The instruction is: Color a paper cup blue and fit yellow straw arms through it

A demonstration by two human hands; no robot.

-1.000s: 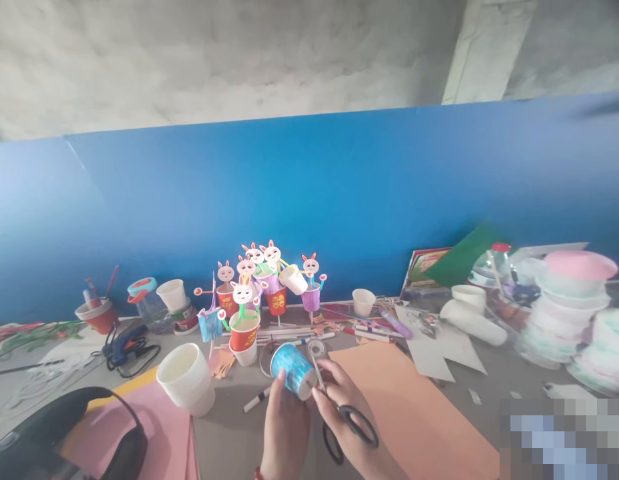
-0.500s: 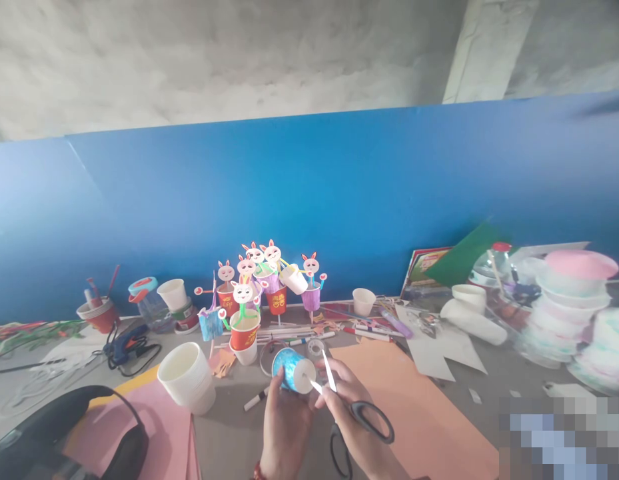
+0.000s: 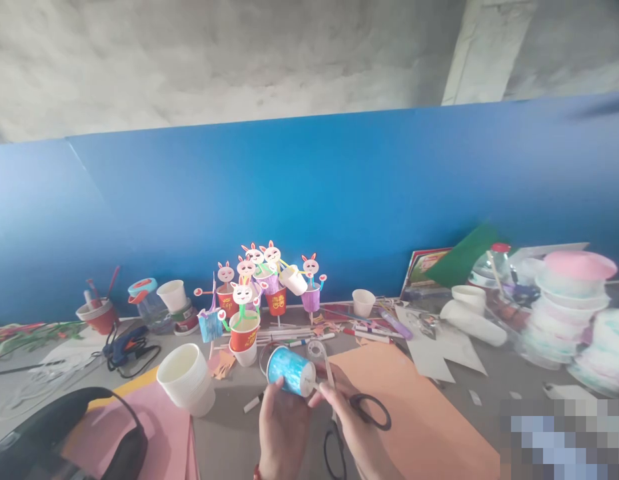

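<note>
A paper cup (image 3: 290, 371) coloured blue lies tilted in my left hand (image 3: 284, 427), its white base facing right. The fingers wrap around it from below, with the thumb on its near side. My right hand (image 3: 346, 413) is closed on a pair of scissors (image 3: 370, 412) with black handles. The blades are spread apart; one points at the middle of the cup's base and its tip seems to touch or enter it, though I cannot tell how deep. The other blade stands up beside the cup.
Rabbit-faced cup puppets (image 3: 244, 327) stand behind the hands. Stacked white cups (image 3: 186, 380) and pink paper (image 3: 164, 433) are at left, near a black headset-like object (image 3: 132, 453). Orange paper (image 3: 414, 407) lies at right. Further right rise piled pale bowls (image 3: 564, 320).
The blue cup has shifted slightly left and turned more sideways. The scissor blade has come closer against the cup's base, and the right hand has moved with it.
</note>
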